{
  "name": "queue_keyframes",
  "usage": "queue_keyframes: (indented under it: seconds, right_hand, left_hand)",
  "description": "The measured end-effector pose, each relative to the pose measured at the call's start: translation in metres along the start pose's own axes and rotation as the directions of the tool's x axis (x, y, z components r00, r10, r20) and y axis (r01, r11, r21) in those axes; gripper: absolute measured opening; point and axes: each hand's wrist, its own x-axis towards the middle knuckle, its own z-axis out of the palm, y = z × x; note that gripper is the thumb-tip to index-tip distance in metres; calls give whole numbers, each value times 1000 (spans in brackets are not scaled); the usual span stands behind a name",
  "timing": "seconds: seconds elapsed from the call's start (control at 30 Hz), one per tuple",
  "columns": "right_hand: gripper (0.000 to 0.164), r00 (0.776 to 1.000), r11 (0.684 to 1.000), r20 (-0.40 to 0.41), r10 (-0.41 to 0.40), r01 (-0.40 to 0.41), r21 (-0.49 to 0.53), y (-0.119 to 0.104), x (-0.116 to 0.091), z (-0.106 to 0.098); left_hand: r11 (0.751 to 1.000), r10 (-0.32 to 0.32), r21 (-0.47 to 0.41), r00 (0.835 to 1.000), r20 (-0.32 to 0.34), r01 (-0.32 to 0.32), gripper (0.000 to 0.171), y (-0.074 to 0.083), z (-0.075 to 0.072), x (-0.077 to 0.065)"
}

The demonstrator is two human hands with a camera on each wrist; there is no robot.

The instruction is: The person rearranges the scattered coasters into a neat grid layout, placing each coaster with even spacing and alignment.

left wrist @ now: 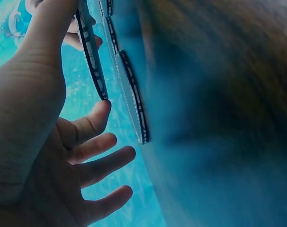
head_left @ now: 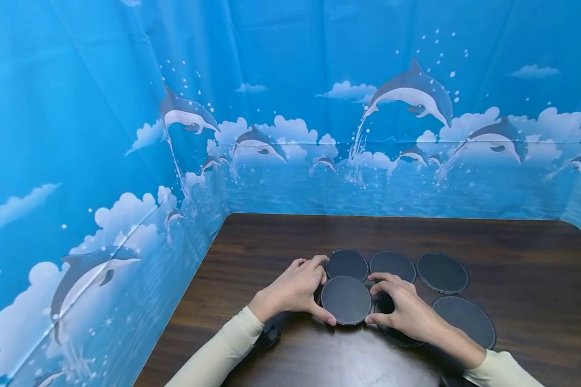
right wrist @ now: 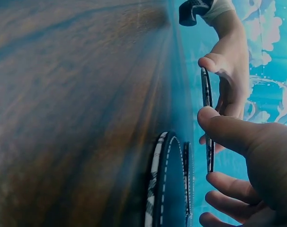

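A round dark coaster (head_left: 346, 301) with a stitched rim is held level above the table between both hands. My left hand (head_left: 300, 287) grips its left edge, thumb at the near side and forefinger at the far side. On the opposite edge, my right hand (head_left: 409, 309) pinches it with thumb and fingers. The left wrist view shows the held coaster (left wrist: 91, 54) edge-on, apart from a coaster (left wrist: 131, 101) lower down on the table. From the right wrist, the held coaster (right wrist: 207, 90) also appears as a thin edge.
Behind the held one lie three more coasters in a row, the left (head_left: 347, 263), middle (head_left: 393, 262) and right (head_left: 442, 273). Nearer, one coaster (head_left: 399, 338) is partly covered by my right hand, beside another coaster (head_left: 465, 320). A dolphin-print curtain (head_left: 281, 177) borders the brown table (head_left: 281, 231).
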Motion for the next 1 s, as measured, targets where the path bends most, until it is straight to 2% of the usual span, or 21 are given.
queue_keyframes:
  seconds: [0.2,0.47,0.87,1.0]
  right_hand:
    - [45,999,1000,40,27,-28,7,4,-6,3]
    - [43,998,1000,58,15,-16,8,4,-2,4]
    - [42,998,999,64,-6,8,-36,4,-3,5]
    - [42,998,998,62,-25,28,-50,4,-3,5]
  left_hand:
    - [1000,10,-10,999,32,-10,84,4,8,-2]
    - [1000,1,10,997,74,-2,80,7,6,-4]
    - [995,2,99,994,110,-13,80,11,8,-4]
    - [988,3,154,991,131,-24,87,15,7,-4]
